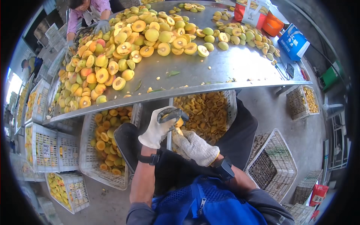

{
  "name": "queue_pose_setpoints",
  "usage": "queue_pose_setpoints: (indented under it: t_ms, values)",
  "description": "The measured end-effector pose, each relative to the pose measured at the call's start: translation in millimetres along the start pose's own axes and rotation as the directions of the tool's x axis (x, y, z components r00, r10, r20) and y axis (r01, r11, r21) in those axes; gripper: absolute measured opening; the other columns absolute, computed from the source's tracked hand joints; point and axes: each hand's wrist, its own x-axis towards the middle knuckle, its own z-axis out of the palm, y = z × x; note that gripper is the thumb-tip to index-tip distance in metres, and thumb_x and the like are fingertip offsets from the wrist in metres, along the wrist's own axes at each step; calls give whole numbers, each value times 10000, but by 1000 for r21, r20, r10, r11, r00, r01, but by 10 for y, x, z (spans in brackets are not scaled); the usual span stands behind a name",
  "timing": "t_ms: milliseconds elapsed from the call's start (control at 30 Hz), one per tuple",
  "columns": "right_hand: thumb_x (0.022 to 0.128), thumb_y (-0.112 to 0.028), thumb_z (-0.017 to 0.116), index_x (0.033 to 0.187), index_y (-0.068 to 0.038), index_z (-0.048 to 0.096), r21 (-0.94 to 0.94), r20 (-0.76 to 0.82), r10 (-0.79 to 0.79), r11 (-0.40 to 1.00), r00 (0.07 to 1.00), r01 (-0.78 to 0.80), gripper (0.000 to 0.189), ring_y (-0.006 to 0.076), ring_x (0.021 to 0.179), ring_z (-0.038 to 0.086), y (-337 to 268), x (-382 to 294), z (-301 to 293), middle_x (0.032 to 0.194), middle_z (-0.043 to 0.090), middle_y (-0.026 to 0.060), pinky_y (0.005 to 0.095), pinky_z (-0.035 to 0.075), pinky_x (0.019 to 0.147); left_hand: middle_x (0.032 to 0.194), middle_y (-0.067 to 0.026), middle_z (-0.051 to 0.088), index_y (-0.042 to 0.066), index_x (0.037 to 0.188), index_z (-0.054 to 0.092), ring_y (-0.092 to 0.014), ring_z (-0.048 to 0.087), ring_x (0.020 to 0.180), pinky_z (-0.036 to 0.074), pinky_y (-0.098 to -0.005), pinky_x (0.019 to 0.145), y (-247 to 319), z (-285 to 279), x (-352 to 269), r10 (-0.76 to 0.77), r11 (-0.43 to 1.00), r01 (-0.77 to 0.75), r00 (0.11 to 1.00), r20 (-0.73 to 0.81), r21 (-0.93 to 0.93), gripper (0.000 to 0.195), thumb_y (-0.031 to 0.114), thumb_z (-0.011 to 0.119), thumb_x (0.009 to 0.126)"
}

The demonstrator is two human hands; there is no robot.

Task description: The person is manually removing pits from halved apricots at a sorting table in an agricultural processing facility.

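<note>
My left hand (163, 125), in a white glove with dark, stained fingers, is closed on an orange-yellow fruit piece (179, 122). Touching it from the right is my right hand (194, 146) in a knitted grey-white glove; whether it grips a tool or part of the fruit cannot be seen. Below both hands, between my knees, a crate holds many flat orange fruit pieces (208, 112). Halved fruits showing their stones, apparently peaches or apricots (152, 35), are heaped on the metal table (180, 73) ahead.
A white plastic crate (84, 157) of fruit halves stands at my left, near stacked crates (46, 149). An open crate (281, 168) lies at my right. A co-worker's gloved hand (102, 26) touches the heap. Bags (294, 42) and a phone (290, 70) rest at the table's right end.
</note>
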Motion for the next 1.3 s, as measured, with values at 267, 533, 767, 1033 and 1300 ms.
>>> queue_pose_setpoints:
  t_ms: [267,533,767,1033,1300]
  values:
    - [1012,-430,405,760,-85,497,623,351,4,746,936,-237,437,92,425,349,46,-32,-73,552,410,-32,250,283,421,957,-160,673,-56,1048,602,-218,661,852,540,-319,795,-73,37,138,75,985,-35,970,231,-171,322,168,672,828]
    - [992,-435,458,802,-114,497,522,291,-26,842,956,-136,374,81,442,327,76,-42,-86,563,350,-51,238,268,424,1011,-129,670,-69,1100,589,-173,655,891,535,-287,828,-113,164,74,65,990,-54,994,83,-128,280,12,635,835]
    - [1001,-356,450,841,-72,548,576,305,-200,817,931,-13,340,135,484,436,180,32,-133,621,491,14,275,345,455,997,-176,665,-80,1053,597,-235,673,858,556,-307,784,-244,149,186,119,947,-54,975,187,-317,371,265,587,919]
    - [971,-344,510,872,-65,550,414,420,49,878,906,-239,299,178,514,481,134,14,-363,640,507,47,297,382,475,1074,-174,648,-66,1157,556,-239,659,955,534,-333,857,-218,120,134,-60,910,166,960,274,-380,631,507,576,893]
    - [985,-439,458,780,-106,489,788,397,-16,519,918,-332,391,90,401,344,210,-95,-93,566,411,-30,240,277,403,987,-149,666,-41,1065,615,-208,657,906,531,-312,819,-180,233,167,38,946,104,905,424,-307,400,277,670,830]
